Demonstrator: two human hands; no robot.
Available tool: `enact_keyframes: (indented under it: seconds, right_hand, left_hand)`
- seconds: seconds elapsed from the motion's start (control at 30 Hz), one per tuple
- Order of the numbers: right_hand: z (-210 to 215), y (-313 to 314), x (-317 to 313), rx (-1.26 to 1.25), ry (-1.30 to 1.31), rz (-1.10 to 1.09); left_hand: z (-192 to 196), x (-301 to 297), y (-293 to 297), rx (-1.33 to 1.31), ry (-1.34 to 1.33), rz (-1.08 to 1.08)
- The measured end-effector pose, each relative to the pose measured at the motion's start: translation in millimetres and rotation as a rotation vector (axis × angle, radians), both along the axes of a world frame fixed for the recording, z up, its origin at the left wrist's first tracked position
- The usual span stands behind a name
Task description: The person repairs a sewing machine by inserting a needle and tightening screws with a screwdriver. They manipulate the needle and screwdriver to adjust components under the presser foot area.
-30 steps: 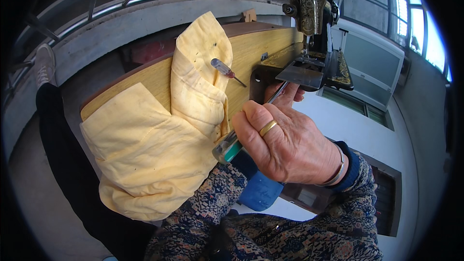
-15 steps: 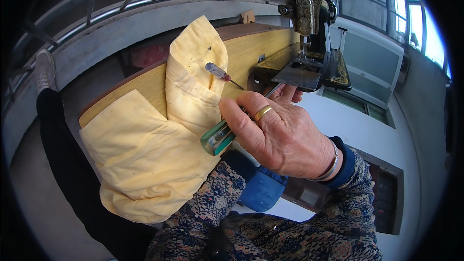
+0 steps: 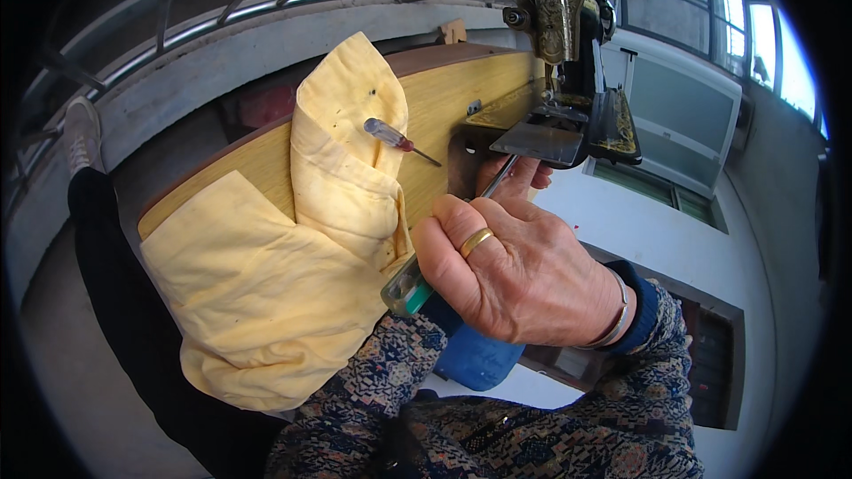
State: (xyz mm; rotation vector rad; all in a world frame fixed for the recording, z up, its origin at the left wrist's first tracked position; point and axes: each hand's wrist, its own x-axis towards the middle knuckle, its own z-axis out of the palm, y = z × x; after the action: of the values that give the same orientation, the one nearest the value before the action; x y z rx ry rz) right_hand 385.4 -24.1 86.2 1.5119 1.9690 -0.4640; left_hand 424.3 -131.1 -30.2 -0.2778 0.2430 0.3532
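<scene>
The right hand (image 3: pixel 519 266) grips a green screwdriver (image 3: pixel 408 291), its shaft running up to the plate (image 3: pixel 539 140) of the sewing machine (image 3: pixel 552 9) at the counter's (image 3: pixel 457 87) right end. The left hand (image 3: pixel 522 179) is mostly hidden, fingers just beneath the plate; whether it holds anything, I cannot tell. A small screwdriver (image 3: pixel 388 134) lies on yellow cloth (image 3: pixel 257 302) draped over the counter's near edge

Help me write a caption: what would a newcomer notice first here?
Probably the yellow cloth on the left, a small screwdriver lying across its edge. Then the right hand near the middle, gripping a green-handled screwdriver that points toward the black sewing machine at upper right.
</scene>
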Motion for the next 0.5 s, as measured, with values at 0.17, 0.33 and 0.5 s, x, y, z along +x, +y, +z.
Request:
enact_keyframes:
  seconds: [0.17,0.33,0.5]
  right_hand:
    - [2.9,0.6,-2.3,-0.025,0.002,-0.015]
    - [2.0,2.7,-2.0,-0.046,0.017,-0.022]
    - [3.4,3.1,-0.2,-0.037,0.072,-0.079]
  left_hand:
    - [-0.3,0.3,-0.7,-0.001,0.002,-0.003]
    - [-1.2,0.5,1.0,-0.003,0.003,0.001]
    - [-1.5,0.3,1.7,-0.001,0.003,0.003]
